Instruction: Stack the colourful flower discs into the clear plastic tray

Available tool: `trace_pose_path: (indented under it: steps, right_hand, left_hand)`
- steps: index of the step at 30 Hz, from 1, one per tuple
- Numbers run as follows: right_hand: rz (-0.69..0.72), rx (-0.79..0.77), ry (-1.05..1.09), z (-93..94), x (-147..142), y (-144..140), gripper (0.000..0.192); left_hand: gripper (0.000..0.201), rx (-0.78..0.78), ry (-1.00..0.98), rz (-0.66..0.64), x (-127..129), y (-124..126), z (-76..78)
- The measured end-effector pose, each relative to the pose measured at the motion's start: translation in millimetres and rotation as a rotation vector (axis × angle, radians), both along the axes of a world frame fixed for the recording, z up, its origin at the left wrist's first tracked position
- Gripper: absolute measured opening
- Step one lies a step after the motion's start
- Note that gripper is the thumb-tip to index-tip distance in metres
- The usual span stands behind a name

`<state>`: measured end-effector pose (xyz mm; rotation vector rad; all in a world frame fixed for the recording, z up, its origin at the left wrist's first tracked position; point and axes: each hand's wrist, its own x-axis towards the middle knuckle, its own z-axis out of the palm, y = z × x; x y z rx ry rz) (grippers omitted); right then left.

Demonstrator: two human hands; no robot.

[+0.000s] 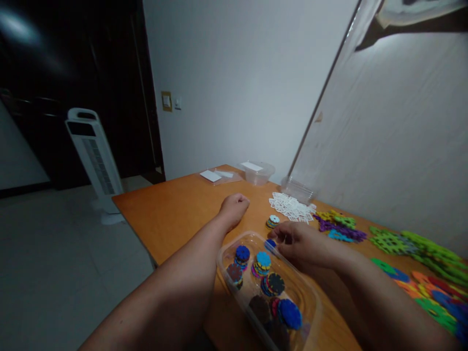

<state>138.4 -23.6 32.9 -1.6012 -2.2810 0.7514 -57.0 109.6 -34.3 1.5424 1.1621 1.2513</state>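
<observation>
now the right hand [300,240] is pinching a blue disc [270,243] over the clear tub [310,298]. the left hand [234,207] is resting fisted on the worktop [175,214], holding nothing.

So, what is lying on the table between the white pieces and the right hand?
In the head view, one small stack of coloured discs stands between the white pieces and the right hand.

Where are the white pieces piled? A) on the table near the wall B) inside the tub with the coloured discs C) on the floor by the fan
A: the white pieces lie in a heap on the table beside the wall, past the right hand, outside the tub.
</observation>
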Motion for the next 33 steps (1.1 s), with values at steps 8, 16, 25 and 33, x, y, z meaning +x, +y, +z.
trace_pose_path:
  steps: [8, 16, 25, 33]
  right_hand:
    - [0.032, 0.015, -0.012, -6.5, -1.4, 6.7, 0.015]
    - [0.013, 0.034, -0.024, 6.3, 0.9, 3.0, 0.01]
    - [0.082, 0.164, 0.072, 37.1, -29.3, -19.4, 0.018]
    - [0.154, 0.318, -0.185, 35.3, -65.0, -37.6, 0.016]
  left_hand:
    - [0.017, 0.005, 0.008, -0.012, -0.5, -1.5, 0.9]
    - [0.016, -0.007, -0.029, -0.019, 0.1, 0.4, -0.1]
    - [0.017, 0.018, 0.017, -0.015, 0.2, -1.0, 0.6]
    - [0.015, 0.013, 0.011, -0.006, 1.8, -0.2, -0.1]
